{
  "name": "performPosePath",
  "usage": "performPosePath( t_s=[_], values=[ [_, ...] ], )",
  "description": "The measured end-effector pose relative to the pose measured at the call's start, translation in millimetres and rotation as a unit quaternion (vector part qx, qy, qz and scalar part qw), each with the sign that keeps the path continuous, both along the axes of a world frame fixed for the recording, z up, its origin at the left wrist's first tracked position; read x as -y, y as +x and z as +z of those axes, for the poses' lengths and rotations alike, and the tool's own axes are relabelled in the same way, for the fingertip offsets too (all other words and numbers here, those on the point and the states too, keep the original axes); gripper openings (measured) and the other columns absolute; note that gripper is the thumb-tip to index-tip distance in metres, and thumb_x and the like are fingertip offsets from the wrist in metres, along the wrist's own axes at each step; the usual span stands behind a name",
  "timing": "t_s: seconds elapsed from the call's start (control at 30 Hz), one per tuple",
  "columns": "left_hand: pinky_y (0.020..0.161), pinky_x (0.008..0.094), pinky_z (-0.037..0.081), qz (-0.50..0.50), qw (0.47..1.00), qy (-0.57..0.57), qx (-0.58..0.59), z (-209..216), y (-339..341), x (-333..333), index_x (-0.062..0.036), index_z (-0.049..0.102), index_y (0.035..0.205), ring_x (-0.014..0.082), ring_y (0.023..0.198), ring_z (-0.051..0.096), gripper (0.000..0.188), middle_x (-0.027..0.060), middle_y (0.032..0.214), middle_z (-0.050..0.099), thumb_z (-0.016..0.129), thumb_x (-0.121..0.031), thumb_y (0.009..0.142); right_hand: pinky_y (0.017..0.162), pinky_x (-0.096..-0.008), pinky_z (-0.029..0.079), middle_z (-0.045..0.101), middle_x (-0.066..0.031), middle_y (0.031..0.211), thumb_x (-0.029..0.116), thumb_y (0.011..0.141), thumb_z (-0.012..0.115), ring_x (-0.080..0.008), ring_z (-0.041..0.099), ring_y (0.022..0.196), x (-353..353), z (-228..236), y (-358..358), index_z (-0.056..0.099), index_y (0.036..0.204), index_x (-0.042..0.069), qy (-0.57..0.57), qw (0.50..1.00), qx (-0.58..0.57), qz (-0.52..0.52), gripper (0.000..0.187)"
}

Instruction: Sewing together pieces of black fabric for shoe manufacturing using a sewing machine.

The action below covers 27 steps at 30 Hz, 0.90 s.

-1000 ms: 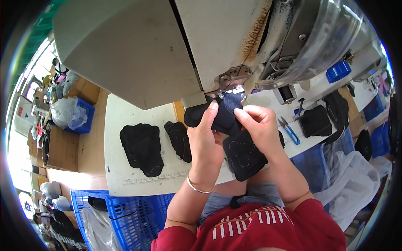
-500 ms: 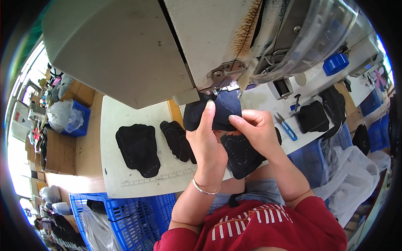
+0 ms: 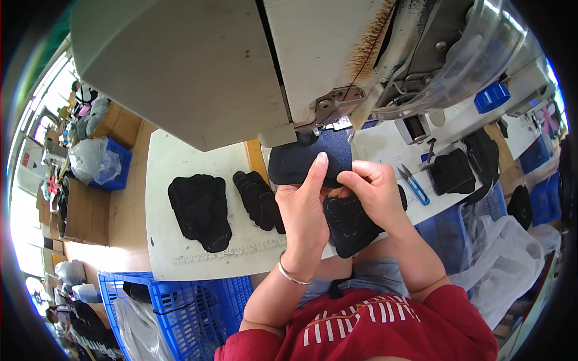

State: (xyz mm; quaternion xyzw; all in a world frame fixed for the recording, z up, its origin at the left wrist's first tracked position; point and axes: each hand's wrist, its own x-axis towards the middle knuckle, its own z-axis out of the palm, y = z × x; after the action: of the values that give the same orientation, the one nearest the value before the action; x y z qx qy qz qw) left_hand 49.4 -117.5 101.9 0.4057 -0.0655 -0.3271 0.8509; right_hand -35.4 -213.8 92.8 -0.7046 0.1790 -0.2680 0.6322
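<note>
So both hands were on the same dark fabric piece [image 3: 292, 165], which sat right under the head of the big off-white sewing machine [image 3: 180, 78]. The left hand [image 3: 304, 213] had its grip closed on the near edge, thumb flat on top, the other fingers mostly hidden. The right hand [image 3: 380, 194] was pinching the near right corner between thumb and fingers. My guess is that two holds that close together kept the cloth flat and square, with fingertips on the near side, clear of the metal bits.

Spare pieces looked laid out for easy reach: a black stack [image 3: 200, 210] off to the left, a fanned-out row [image 3: 257, 198] nearer the left wrist, and more black pieces with pale stitch lines [image 3: 349, 225] below the hands by the near edge. The blue-handled snips [image 3: 423, 194] lay just right of the right hand, probably so they'd be handy.

The table [image 3: 158, 240] was pale and a bit marked up, with ruler markings along the near side. A blue plastic crate [image 3: 180, 307] stood below it on the left, a clear plastic bag [image 3: 509, 253] hung around on the right, and a cardboard box [image 3: 87, 216] sat across the tan floor [image 3: 133, 219].
</note>
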Motion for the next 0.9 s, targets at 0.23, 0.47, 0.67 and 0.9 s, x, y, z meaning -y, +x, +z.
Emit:
performPosePath(
  t_s=[0.23, 0.47, 0.67, 0.9],
  values=[
    [0.064, 0.0302, 0.06, 0.055, 0.997, 0.035, 0.029, -6.9, -2.3, 5.8, -0.0013, 0.069, 0.099, 0.0138, 0.076, 0.069, 0.013, 0.0055, 0.092, 0.071, 0.067, -0.014, 0.094, 0.053, -0.0232, 0.038, 0.054, 0.0018, 0.061, 0.018, 0.09, 0.071, -0.0014, 0.046, 0.062, 0.0, 1.5, -2.1, 0.058, 0.071, -0.001, -0.041, 0.998, -0.022, -0.048, 0.031],
    [0.068, 0.0307, 0.058, 0.043, 0.999, 0.026, 0.016, -9.8, 0.9, -0.1, -0.005, 0.067, 0.107, 0.0135, 0.083, 0.069, 0.015, 0.0037, 0.097, 0.071, 0.067, -0.012, 0.093, 0.051, -0.0223, 0.031, 0.048, 0.0052, 0.058, 0.016, 0.092, 0.068, -0.001, 0.04, 0.058, 2.4, -1.0, 1.9, 0.055, 0.067, 0.002, 0.006, 0.999, 0.009, -0.041, 0.032],
    [0.059, 0.0224, 0.047, 0.078, 0.995, 0.034, 0.05, -3.0, -0.2, -1.1, -0.0055, 0.072, 0.094, 0.0063, 0.07, 0.061, 0.011, -0.0006, 0.085, 0.07, 0.074, -0.014, 0.088, 0.051, -0.0212, 0.035, 0.051, 0.0054, 0.059, 0.013, 0.092, 0.067, -0.0011, 0.045, 0.057, 4.0, -1.2, 3.2, 0.055, 0.064, 0.004, 0.052, 0.998, 0.037, -0.026, 0.031],
    [0.057, 0.0219, 0.046, 0.097, 0.994, 0.025, 0.043, -2.5, -3.7, 2.9, -0.0048, 0.072, 0.092, 0.0063, 0.067, 0.059, 0.01, 0.0004, 0.082, 0.07, 0.074, -0.014, 0.088, 0.052, -0.0212, 0.036, 0.052, 0.0049, 0.06, 0.013, 0.091, 0.067, -0.0011, 0.046, 0.058, 10.2, 1.7, 2.0, 0.056, 0.065, 0.003, 0.031, 0.999, 0.033, -0.015, 0.03]
  ],
)
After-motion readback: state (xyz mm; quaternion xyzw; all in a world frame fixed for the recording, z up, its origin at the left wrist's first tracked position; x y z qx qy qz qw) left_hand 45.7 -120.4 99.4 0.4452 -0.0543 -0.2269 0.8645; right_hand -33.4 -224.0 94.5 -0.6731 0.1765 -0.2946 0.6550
